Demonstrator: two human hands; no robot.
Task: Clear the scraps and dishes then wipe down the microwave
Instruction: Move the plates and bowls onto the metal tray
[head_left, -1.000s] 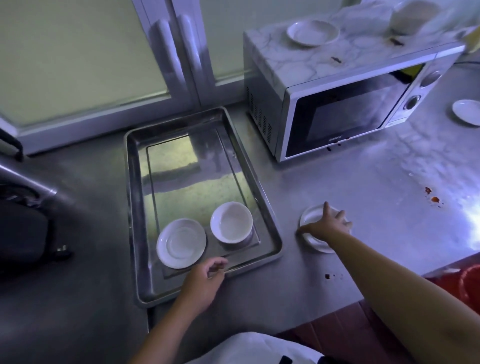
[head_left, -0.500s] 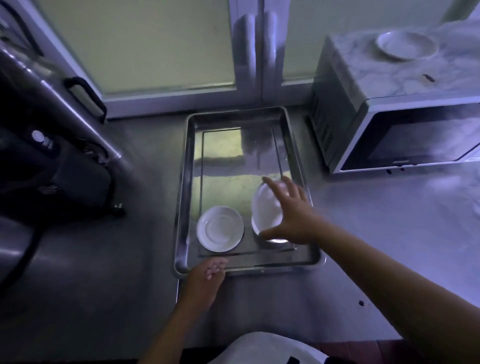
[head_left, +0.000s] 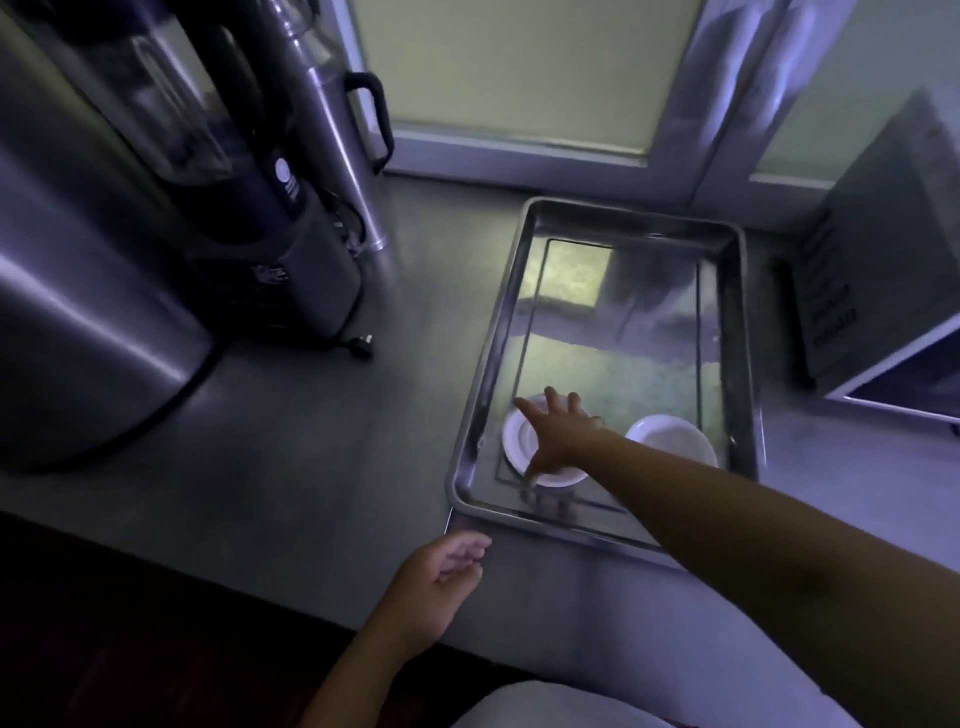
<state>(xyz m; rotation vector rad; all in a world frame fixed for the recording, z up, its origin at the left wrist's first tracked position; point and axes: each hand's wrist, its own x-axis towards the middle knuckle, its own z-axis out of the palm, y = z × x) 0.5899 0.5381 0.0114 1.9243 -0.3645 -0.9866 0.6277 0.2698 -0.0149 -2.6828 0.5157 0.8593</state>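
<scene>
Head view: right hand (head_left: 558, 441), fingers spread, is setting a plate (head_left: 515, 441) flat in the tray (head_left: 483, 395) beside the bowl (head_left: 670, 435). Left hand (head_left: 441, 577), loosely curled and empty, is resting nearby. Lowering level should prevent chipping.

The tray (head_left: 480, 384) is polished, reflective metal, the saucer (head_left: 517, 441) and bowl (head_left: 675, 441) glossy white, the counter (head_left: 311, 467) matt.

1. The right hand (head_left: 558, 436) has moved from the tabletop (head_left: 311, 467), right of the tray (head_left: 480, 374), and now spreads over the left plate (head_left: 515, 441) inside it.
2. The left hand (head_left: 436, 577) has come off the tray's near rim.
</scene>
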